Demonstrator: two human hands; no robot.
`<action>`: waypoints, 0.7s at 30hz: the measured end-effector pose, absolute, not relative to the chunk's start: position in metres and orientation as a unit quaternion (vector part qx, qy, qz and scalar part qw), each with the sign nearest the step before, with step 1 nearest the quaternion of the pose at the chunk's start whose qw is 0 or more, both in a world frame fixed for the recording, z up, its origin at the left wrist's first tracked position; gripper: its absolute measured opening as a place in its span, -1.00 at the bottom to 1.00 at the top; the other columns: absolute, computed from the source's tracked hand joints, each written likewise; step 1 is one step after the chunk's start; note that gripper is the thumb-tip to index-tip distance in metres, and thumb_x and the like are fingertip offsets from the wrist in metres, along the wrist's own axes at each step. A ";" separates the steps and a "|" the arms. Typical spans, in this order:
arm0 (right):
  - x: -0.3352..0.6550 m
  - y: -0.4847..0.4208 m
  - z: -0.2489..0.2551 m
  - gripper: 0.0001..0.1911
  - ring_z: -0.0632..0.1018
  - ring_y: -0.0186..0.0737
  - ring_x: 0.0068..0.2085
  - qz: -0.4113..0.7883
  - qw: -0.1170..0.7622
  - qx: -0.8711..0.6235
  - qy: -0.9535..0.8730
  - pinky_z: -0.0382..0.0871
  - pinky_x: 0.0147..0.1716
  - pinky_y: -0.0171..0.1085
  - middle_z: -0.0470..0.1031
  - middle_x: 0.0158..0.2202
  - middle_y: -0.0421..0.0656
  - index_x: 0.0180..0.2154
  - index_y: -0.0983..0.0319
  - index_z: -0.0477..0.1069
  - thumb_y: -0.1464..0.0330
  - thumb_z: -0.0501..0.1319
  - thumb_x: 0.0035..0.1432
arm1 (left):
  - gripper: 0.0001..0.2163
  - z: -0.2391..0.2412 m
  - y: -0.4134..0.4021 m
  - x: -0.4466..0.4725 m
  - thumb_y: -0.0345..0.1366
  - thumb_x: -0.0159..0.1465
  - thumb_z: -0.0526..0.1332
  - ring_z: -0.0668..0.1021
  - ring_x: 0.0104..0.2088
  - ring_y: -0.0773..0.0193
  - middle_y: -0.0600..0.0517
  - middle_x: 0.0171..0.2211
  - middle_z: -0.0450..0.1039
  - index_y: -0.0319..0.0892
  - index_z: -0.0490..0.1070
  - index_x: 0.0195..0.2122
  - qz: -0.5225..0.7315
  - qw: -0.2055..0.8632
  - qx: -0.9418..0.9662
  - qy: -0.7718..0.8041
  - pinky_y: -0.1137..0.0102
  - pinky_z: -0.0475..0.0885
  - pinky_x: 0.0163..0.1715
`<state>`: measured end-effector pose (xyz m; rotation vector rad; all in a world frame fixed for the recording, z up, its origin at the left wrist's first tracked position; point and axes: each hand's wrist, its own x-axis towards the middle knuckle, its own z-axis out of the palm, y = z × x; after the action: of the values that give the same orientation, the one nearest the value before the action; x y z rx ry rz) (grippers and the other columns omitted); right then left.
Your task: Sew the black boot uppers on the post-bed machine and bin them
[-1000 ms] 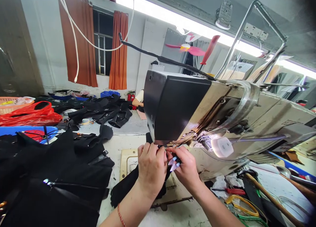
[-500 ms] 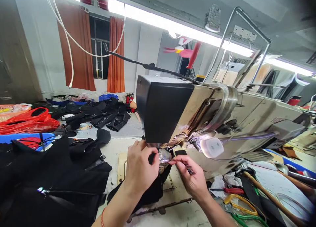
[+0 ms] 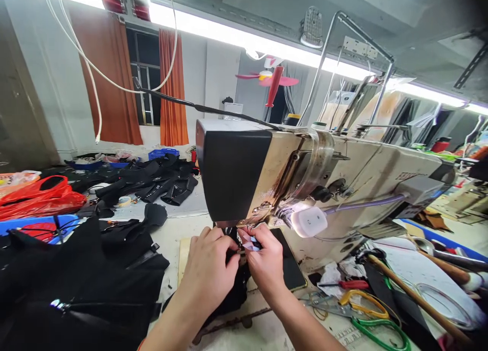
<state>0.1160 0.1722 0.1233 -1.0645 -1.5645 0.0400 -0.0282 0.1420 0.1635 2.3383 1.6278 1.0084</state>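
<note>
Black fabric piece (image 3: 233,296) lies at the sewing point, pinched in your left hand (image 3: 208,272). Your right hand (image 3: 267,262) is clenched just beside it, contents hidden. Fingertips sit right under the beige metal sewing machine (image 3: 343,183) head; if the drive kicks in, they likely get pierced.

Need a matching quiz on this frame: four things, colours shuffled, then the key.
Things:
1. curtains
2. plastic bag
3. fabric at the needle
4. crate by the far wall

Colours:
A. black
B. blue
C. orange
D. red

Pairs: 1-C; 2-D; 3-A; 4-B
</note>
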 end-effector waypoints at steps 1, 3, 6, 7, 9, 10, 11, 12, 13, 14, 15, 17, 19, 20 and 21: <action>0.117 0.169 0.124 -0.84 0.43 -0.28 -0.40 0.021 0.590 -0.449 -0.670 0.30 -0.40 -0.30 0.39 -0.46 -0.20 -0.42 0.21 0.44 0.39 0.18 0.22 | -0.91 0.167 0.140 -0.033 -0.43 0.15 0.27 0.48 -0.20 0.06 0.01 -0.30 0.48 -0.11 0.51 -0.35 0.333 0.053 0.769 0.543 0.14 0.33 -0.21; 0.123 0.158 0.124 -0.84 0.41 -0.30 -0.41 0.037 0.592 -0.424 -0.685 0.28 -0.41 -0.31 0.36 -0.46 -0.21 -0.43 0.21 0.40 0.43 0.18 0.22 | -0.91 0.174 0.136 -0.040 -0.43 0.19 0.24 0.48 -0.24 0.08 0.00 -0.32 0.47 -0.12 0.50 -0.33 0.346 0.022 0.767 0.540 0.14 0.34 -0.22; 0.136 0.132 0.121 -0.88 0.41 -0.31 -0.41 0.088 0.566 -0.353 -0.740 0.30 -0.43 -0.33 0.34 -0.44 -0.21 -0.37 0.20 0.39 0.49 0.17 0.21 | -0.83 0.179 0.131 -0.043 -0.45 0.28 0.11 0.48 -0.24 0.16 0.00 -0.30 0.48 -0.12 0.49 -0.27 0.373 0.002 0.834 0.406 0.23 0.37 -0.21; 0.142 0.123 0.120 -0.88 0.42 -0.31 -0.40 0.102 0.560 -0.331 -0.753 0.32 -0.43 -0.34 0.35 -0.41 -0.21 -0.32 0.19 0.40 0.51 0.16 0.22 | -0.80 0.179 0.130 -0.041 -0.46 0.30 0.08 0.48 -0.20 0.18 0.01 -0.26 0.49 -0.11 0.48 -0.22 0.368 0.009 0.866 0.337 0.25 0.38 -0.15; 0.153 0.108 0.117 -0.84 0.44 -0.32 -0.38 0.116 0.553 -0.313 -0.764 0.34 -0.42 -0.36 0.37 -0.38 -0.20 -0.25 0.16 0.40 0.53 0.14 0.22 | -0.80 0.176 0.128 -0.034 -0.44 0.33 0.06 0.49 -0.18 0.23 0.01 -0.24 0.50 -0.13 0.46 -0.18 0.334 0.034 0.914 0.228 0.28 0.34 -0.03; 0.159 0.102 0.116 -0.83 0.45 -0.32 -0.37 0.120 0.544 -0.319 -0.767 0.34 -0.41 -0.36 0.38 -0.38 -0.20 -0.23 0.16 0.39 0.54 0.13 0.22 | -0.82 0.173 0.127 -0.029 -0.41 0.34 0.06 0.50 -0.21 0.24 0.01 -0.27 0.51 -0.16 0.46 -0.20 0.312 0.052 0.925 0.210 0.31 0.35 -0.04; 0.165 0.099 0.116 -0.83 0.46 -0.32 -0.37 0.123 0.531 -0.330 -0.771 0.35 -0.40 -0.37 0.38 -0.38 -0.20 -0.24 0.16 0.39 0.53 0.13 0.23 | -0.83 0.170 0.127 -0.024 -0.39 0.34 0.07 0.50 -0.27 0.26 0.02 -0.33 0.50 -0.17 0.46 -0.25 0.293 0.077 0.928 0.216 0.34 0.37 -0.11; 0.170 0.096 0.115 -0.86 0.46 -0.32 -0.38 0.127 0.512 -0.340 -0.778 0.34 -0.40 -0.37 0.38 -0.39 -0.20 -0.27 0.16 0.38 0.52 0.13 0.23 | -0.83 0.168 0.126 -0.020 -0.36 0.34 0.08 0.50 -0.34 0.28 0.03 -0.38 0.50 -0.18 0.46 -0.29 0.281 0.109 0.924 0.237 0.38 0.39 -0.21; 0.175 0.096 0.115 -0.88 0.45 -0.32 -0.39 0.131 0.489 -0.349 -0.789 0.33 -0.41 -0.38 0.37 -0.41 -0.21 -0.31 0.17 0.37 0.50 0.13 0.24 | -0.83 0.165 0.126 -0.017 -0.35 0.32 0.09 0.49 -0.38 0.29 0.03 -0.40 0.49 -0.18 0.47 -0.32 0.270 0.145 0.914 0.266 0.42 0.38 -0.31; 0.180 0.096 0.115 -0.88 0.44 -0.33 -0.41 0.135 0.462 -0.361 -0.798 0.31 -0.43 -0.38 0.36 -0.43 -0.22 -0.35 0.18 0.35 0.46 0.13 0.25 | -0.85 0.163 0.127 -0.015 -0.35 0.31 0.12 0.50 -0.39 0.30 0.04 -0.41 0.50 -0.17 0.47 -0.34 0.263 0.181 0.901 0.293 0.44 0.36 -0.36; 0.185 0.098 0.115 -0.85 0.42 -0.34 -0.44 0.139 0.437 -0.379 -0.804 0.29 -0.46 -0.38 0.35 -0.46 -0.23 -0.39 0.19 0.34 0.42 0.12 0.26 | -0.87 0.161 0.127 -0.015 -0.36 0.28 0.13 0.51 -0.38 0.31 0.05 -0.40 0.50 -0.16 0.47 -0.35 0.261 0.210 0.887 0.318 0.45 0.35 -0.37; 0.196 0.103 0.115 -0.75 0.37 -0.35 -0.51 0.151 0.390 -0.437 -0.796 0.23 -0.51 -0.38 0.31 -0.53 -0.25 -0.46 0.19 0.31 0.31 0.09 0.29 | -0.88 0.159 0.130 -0.018 -0.40 0.25 0.15 0.51 -0.35 0.31 0.06 -0.38 0.50 -0.15 0.47 -0.37 0.275 0.233 0.864 0.352 0.46 0.35 -0.33; 0.206 0.111 0.116 -0.65 0.35 -0.33 -0.53 0.168 0.351 -0.511 -0.766 0.22 -0.52 -0.37 0.29 -0.58 -0.26 -0.51 0.20 0.32 0.19 0.06 0.29 | -0.87 0.159 0.134 -0.022 -0.42 0.24 0.15 0.51 -0.31 0.30 0.06 -0.36 0.49 -0.15 0.47 -0.39 0.301 0.221 0.849 0.374 0.44 0.34 -0.29; 0.210 0.114 0.118 -0.64 0.36 -0.31 -0.52 0.176 0.341 -0.549 -0.743 0.23 -0.52 -0.36 0.32 -0.58 -0.25 -0.50 0.20 0.34 0.13 0.09 0.25 | -0.86 0.160 0.136 -0.024 -0.44 0.24 0.15 0.51 -0.31 0.30 0.05 -0.36 0.48 -0.15 0.47 -0.40 0.318 0.211 0.841 0.383 0.44 0.33 -0.29; 0.212 0.117 0.120 -0.66 0.40 -0.28 -0.49 0.179 0.343 -0.582 -0.715 0.26 -0.48 -0.34 0.37 -0.55 -0.24 -0.46 0.19 0.38 0.08 0.16 0.18 | -0.85 0.160 0.138 -0.025 -0.45 0.25 0.14 0.50 -0.32 0.31 0.05 -0.36 0.47 -0.15 0.47 -0.41 0.336 0.199 0.831 0.395 0.44 0.33 -0.30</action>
<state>0.2118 0.1167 0.1196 -1.5114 -1.8590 0.4660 -0.0253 0.1378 0.1602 2.3253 1.1045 0.9403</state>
